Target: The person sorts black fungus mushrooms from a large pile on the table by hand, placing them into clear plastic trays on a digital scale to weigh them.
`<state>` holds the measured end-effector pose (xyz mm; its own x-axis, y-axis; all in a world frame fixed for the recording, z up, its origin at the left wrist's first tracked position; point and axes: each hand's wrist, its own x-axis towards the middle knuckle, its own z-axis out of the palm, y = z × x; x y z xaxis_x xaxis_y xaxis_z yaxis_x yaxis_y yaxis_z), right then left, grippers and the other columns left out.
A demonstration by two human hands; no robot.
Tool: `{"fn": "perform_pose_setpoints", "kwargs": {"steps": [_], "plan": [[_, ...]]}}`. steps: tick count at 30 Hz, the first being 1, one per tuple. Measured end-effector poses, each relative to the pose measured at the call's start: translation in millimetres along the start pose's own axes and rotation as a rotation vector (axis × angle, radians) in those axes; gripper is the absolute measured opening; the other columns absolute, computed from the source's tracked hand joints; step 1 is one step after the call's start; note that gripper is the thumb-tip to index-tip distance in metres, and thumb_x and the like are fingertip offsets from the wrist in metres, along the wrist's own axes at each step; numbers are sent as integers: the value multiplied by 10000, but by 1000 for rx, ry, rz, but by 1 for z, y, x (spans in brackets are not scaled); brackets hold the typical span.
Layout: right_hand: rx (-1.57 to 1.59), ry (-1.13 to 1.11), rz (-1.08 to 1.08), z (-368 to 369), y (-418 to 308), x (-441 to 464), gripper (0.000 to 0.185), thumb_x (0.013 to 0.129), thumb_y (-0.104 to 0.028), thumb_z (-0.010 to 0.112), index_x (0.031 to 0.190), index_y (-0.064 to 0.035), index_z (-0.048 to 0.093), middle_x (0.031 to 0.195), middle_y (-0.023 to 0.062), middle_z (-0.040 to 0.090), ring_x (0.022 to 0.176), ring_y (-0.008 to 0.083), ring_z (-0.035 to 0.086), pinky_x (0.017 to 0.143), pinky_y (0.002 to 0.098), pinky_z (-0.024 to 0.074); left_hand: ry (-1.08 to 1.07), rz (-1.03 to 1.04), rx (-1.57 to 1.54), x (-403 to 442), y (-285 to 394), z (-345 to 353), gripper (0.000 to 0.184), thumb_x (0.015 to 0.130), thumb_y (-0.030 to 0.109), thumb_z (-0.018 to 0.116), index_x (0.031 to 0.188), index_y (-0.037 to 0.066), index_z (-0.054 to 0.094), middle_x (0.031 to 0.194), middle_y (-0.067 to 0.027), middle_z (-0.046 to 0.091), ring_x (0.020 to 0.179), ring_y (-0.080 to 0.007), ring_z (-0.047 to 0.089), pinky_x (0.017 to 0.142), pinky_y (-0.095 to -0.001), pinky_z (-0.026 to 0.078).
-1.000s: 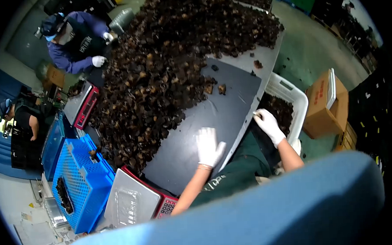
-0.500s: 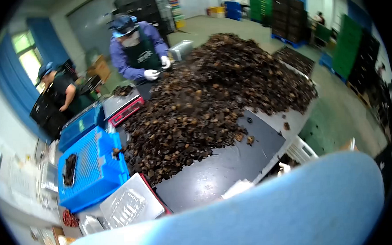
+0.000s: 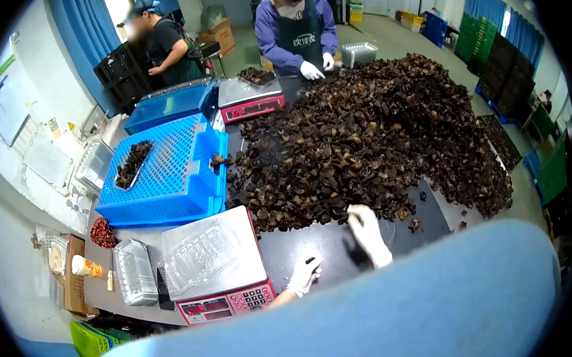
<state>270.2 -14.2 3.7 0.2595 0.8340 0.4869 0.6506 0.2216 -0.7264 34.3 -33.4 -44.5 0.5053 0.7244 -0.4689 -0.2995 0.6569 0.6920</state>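
Note:
My left hand (image 3: 305, 273), in a white glove, is over the dark mat just right of the near scale (image 3: 212, 260), its fingers curled around a small dark piece. My right hand (image 3: 366, 234), also gloved, is above the mat at the near edge of the pile of dark dried pieces (image 3: 362, 142); its fingers are bent and close together, and what they hold, if anything, is too small to name. A clear plastic tray (image 3: 199, 255) lies on the near scale's plate.
A blue basket (image 3: 162, 169) bears a filled tray (image 3: 133, 164). Stacked clear trays (image 3: 135, 272) stand left of the near scale. Beyond are a second scale (image 3: 251, 103), a co-worker in purple sleeves (image 3: 298, 32) and another person (image 3: 166, 49). A blue surface (image 3: 345, 317) covers the bottom foreground.
The view has swung left. My left hand has gone from open and flat to curled around a dark piece. My right hand has come from beside the white basket to the pile's edge.

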Motion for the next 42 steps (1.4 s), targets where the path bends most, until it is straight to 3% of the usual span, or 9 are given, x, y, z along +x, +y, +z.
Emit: {"fn": "perform_pose_setpoints", "kwargs": {"steps": [3, 6, 12, 16, 18, 22, 27, 36, 42], "plan": [[-511, 215, 71, 28, 81, 32, 363, 823, -302, 697, 1076, -44, 669, 1094, 189, 656, 1058, 368, 597, 927, 461, 469, 58, 187, 235, -9, 6, -6, 250, 852, 65, 733, 1063, 74, 599, 763, -4, 547, 600, -63, 481, 475, -220, 374], [-799, -32, 147, 50, 64, 25, 464, 774, -413, 702, 1085, -70, 670, 1113, 171, 618, 1157, 390, 515, 942, 506, 411, 123, 457, 476, 4, 4, -8, 231, 831, 24, 700, 1039, 68, 609, 837, 6, 569, 738, -77, 525, 667, -225, 447], [-473, -450, -84, 28, 13, -29, 304, 754, -357, 694, 983, -158, 674, 1213, 57, 582, 1240, 297, 451, 1004, 468, 322, 194, 723, 857, 55, 9, -12, 334, 851, 3, 572, 1181, 51, 591, 1110, -159, 598, 1031, -304, 574, 945, -395, 444], [-197, -112, -172, 6, 16, -26, 220, 697, -205, 747, 889, -121, 681, 870, 83, 672, 845, 313, 638, 756, 397, 495, 305, 821, 1378, 69, 30, 13, 579, 838, 50, 599, 1402, 137, 503, 1477, -182, 417, 1344, -457, 352, 1127, -503, 305], [-330, 39, -20, -5, 48, -29, 296, 722, -234, 739, 995, -130, 690, 1044, 111, 659, 995, 318, 605, 861, 421, 469, 238, 769, 1527, 82, 29, 17, 649, 808, 91, 615, 1434, 207, 489, 1565, -133, 311, 1417, -488, 222, 1145, -577, 233], [-645, -211, 107, 5, 40, -48, 569, 781, -442, 686, 1273, -164, 617, 1395, 131, 484, 1300, 441, 366, 1045, 579, 312, 41, 686, 1803, 74, 16, 14, 660, 733, 58, 664, 1365, 209, 547, 1527, -157, 362, 1378, -532, 260, 1091, -569, 307], [-417, -577, -78, -3, -10, -97, 558, 763, -330, 753, 1281, -184, 606, 1423, 101, 483, 1389, 386, 344, 1136, 606, 238, 53, 798, 1663, 21, 18, -3, 393, 681, 0, 644, 1067, 60, 602, 1312, -216, 508, 1202, -469, 468, 1011, -519, 396], [-581, -101, 142, -57, -3, -123, 399, 705, -160, 736, 1098, -134, 670, 1254, 93, 578, 1206, 350, 473, 1038, 503, 340, 132, 629, 1534, -30, 7, -27, 438, 708, -70, 638, 1132, 18, 573, 1241, -242, 513, 1179, -427, 494, 1019, -457, 403], [-113, -299, 56, -8, -32, -105, 230, 767, -4, 689, 986, -74, 677, 921, 76, 686, 850, 286, 647, 752, 382, 508, 128, 502, 1456, -42, 4, -30, 533, 703, -27, 677, 1217, 40, 551, 1236, -218, 512, 1201, -410, 487, 1018, -465, 403]]}}
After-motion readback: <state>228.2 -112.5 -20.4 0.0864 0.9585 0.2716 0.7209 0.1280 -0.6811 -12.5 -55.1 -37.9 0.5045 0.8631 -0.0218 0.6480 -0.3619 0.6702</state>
